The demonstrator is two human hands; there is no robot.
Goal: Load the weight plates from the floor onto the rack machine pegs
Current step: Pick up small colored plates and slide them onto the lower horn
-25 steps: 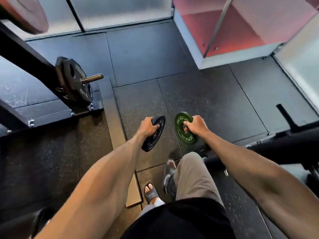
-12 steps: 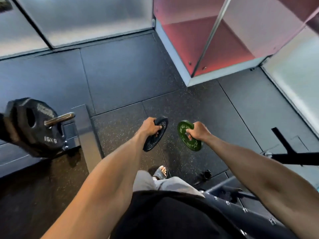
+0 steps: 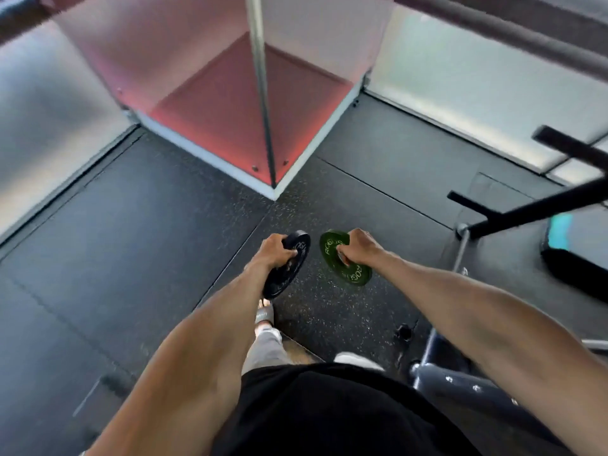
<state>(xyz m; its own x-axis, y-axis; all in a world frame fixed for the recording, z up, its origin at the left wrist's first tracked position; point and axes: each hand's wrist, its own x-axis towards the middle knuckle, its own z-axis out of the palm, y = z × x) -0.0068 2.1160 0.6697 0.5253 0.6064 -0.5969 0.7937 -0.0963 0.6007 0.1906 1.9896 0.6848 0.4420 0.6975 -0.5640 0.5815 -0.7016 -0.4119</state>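
My left hand (image 3: 274,250) grips a small black weight plate (image 3: 289,269) with pale lettering, held on edge above the dark rubber floor. My right hand (image 3: 357,246) grips a small green weight plate (image 3: 348,263) through its centre hole, its lettered face tilted toward me. The two plates hang side by side, a short gap between them, in the middle of the view. No loaded peg shows in this frame.
Black machine bars (image 3: 526,205) jut in from the right, with a thin steel rod (image 3: 459,255) below them. A grey tube frame (image 3: 460,383) lies at lower right. A red-lit glass corner (image 3: 263,133) stands ahead. My sandalled foot (image 3: 265,314) is on the floor.
The view has swung right: the peg with the 15 kg plate has left the frame on the left. Both hands keep their plates, carried toward the right-hand machine bars.
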